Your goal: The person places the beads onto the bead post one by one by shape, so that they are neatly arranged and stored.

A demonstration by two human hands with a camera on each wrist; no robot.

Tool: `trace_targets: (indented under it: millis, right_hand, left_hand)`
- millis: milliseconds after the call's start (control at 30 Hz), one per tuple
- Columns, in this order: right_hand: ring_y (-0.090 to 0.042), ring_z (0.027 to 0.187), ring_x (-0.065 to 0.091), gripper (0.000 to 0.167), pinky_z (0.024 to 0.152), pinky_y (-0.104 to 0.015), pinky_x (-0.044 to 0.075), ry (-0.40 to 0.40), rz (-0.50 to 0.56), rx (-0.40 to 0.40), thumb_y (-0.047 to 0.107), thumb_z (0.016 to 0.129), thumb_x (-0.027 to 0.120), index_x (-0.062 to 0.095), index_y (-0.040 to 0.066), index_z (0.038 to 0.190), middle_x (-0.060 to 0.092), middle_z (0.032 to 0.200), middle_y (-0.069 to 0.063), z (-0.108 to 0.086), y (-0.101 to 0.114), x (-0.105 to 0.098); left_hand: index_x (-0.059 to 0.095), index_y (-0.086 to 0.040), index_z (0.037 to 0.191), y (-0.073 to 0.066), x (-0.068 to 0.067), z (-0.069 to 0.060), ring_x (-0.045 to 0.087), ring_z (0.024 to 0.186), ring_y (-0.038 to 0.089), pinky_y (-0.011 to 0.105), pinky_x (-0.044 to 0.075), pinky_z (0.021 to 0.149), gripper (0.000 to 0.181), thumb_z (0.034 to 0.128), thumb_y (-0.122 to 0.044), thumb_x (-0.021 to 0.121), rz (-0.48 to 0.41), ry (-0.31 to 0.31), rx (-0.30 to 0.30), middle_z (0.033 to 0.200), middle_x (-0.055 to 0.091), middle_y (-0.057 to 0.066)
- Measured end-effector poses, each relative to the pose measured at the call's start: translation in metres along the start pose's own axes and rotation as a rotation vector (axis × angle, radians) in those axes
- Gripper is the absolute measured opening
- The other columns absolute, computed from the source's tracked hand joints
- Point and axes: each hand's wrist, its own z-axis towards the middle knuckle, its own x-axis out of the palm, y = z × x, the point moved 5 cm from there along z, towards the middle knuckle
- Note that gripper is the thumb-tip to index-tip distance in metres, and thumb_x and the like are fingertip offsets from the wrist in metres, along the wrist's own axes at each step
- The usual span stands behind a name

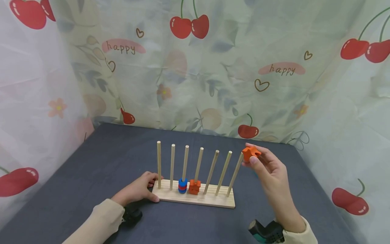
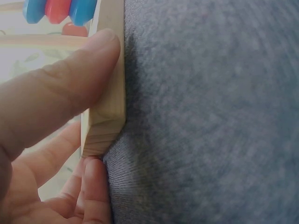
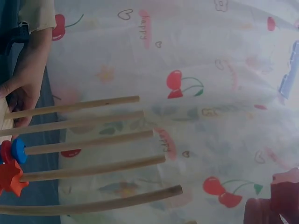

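A pale wooden peg board (image 1: pixel 195 200) with several upright pegs stands on the table. My left hand (image 1: pixel 141 187) grips its left end, the thumb (image 2: pixel 100 51) on the front edge and the other fingers at the end and behind. Up by the tip of the rightmost peg (image 1: pixel 235 174), my right hand (image 1: pixel 269 169) pinches an orange star-shaped bead (image 1: pixel 251 153); whether it touches the peg I cannot tell. Blue and red rings (image 1: pixel 182 186) are stacked low on the third peg from the left. Orange star-shaped beads (image 1: pixel 194 187) sit at the foot of the peg beside it.
A dark grey cloth (image 1: pixel 122 156) covers the table. Behind and at both sides hangs a curtain (image 1: pixel 213 67) printed with cherries. Each wrist wears a dark camera, such as the right one (image 1: pixel 266 232).
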Motion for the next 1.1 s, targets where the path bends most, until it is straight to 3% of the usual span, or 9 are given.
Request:
trace_targets:
  millis: [167, 367, 533, 767, 933, 1100]
  right_hand:
    - [-0.012, 0.085, 0.066, 0.023, 0.081, -0.023, 0.055, 0.018, -0.023, -0.024, 0.006, 0.100, 0.050, 0.061, -0.003, 0.118, 0.067, 0.115, 0.002, 0.004, 0.001, 0.010]
    - [-0.011, 0.079, 0.064, 0.025, 0.075, -0.023, 0.056, 0.046, -0.007, -0.038, 0.002, 0.096, 0.056, 0.061, -0.006, 0.119, 0.070, 0.107, 0.005, 0.010, 0.001, 0.021]
    - [-0.009, 0.085, 0.066, 0.028, 0.076, -0.023, 0.056, 0.043, 0.018, 0.002, -0.001, 0.092, 0.062, 0.057, -0.005, 0.119, 0.069, 0.101, 0.007, 0.016, 0.000, 0.031]
    - [-0.012, 0.096, 0.063, 0.033, 0.084, -0.021, 0.054, 0.071, 0.021, 0.028, 0.004, 0.089, 0.068, 0.058, 0.002, 0.120, 0.064, 0.110, 0.002, 0.022, -0.004, 0.042]
    - [-0.014, 0.098, 0.063, 0.034, 0.086, -0.022, 0.053, 0.061, 0.037, 0.015, 0.005, 0.090, 0.067, 0.059, 0.002, 0.123, 0.062, 0.112, 0.000, 0.024, -0.004, 0.049]
    - [-0.012, 0.099, 0.063, 0.036, 0.086, -0.022, 0.053, 0.080, 0.057, -0.058, -0.001, 0.089, 0.066, 0.057, -0.001, 0.124, 0.061, 0.112, 0.002, 0.027, -0.007, 0.061]
  left_hand:
    - [0.058, -0.009, 0.128, 0.000, 0.000, 0.000, 0.051, 0.111, 0.030, 0.053, 0.041, 0.099, 0.070, 0.0647, -0.012, 0.090, -0.001, 0.001, 0.001, 0.115, 0.045, 0.012]
    - [0.058, -0.009, 0.127, 0.001, -0.001, 0.000, 0.051, 0.110, 0.030, 0.052, 0.042, 0.099, 0.070, 0.0643, -0.012, 0.090, 0.005, -0.003, 0.005, 0.115, 0.046, 0.012]
    - [0.058, -0.009, 0.127, 0.002, 0.000, 0.000, 0.051, 0.110, 0.030, 0.052, 0.041, 0.099, 0.070, 0.0644, -0.012, 0.090, 0.003, -0.002, 0.007, 0.115, 0.046, 0.012]
    - [0.058, -0.009, 0.128, 0.000, 0.000, 0.001, 0.051, 0.111, 0.031, 0.053, 0.041, 0.099, 0.071, 0.0648, -0.013, 0.089, 0.009, 0.004, 0.009, 0.115, 0.046, 0.012]
    - [0.058, -0.009, 0.129, 0.001, 0.000, 0.001, 0.051, 0.111, 0.032, 0.054, 0.041, 0.098, 0.071, 0.0648, -0.013, 0.090, 0.009, 0.005, 0.010, 0.115, 0.045, 0.012]
    - [0.058, -0.010, 0.129, 0.003, 0.001, 0.002, 0.051, 0.111, 0.031, 0.053, 0.041, 0.098, 0.072, 0.0647, -0.014, 0.090, 0.014, 0.005, 0.007, 0.115, 0.045, 0.012]
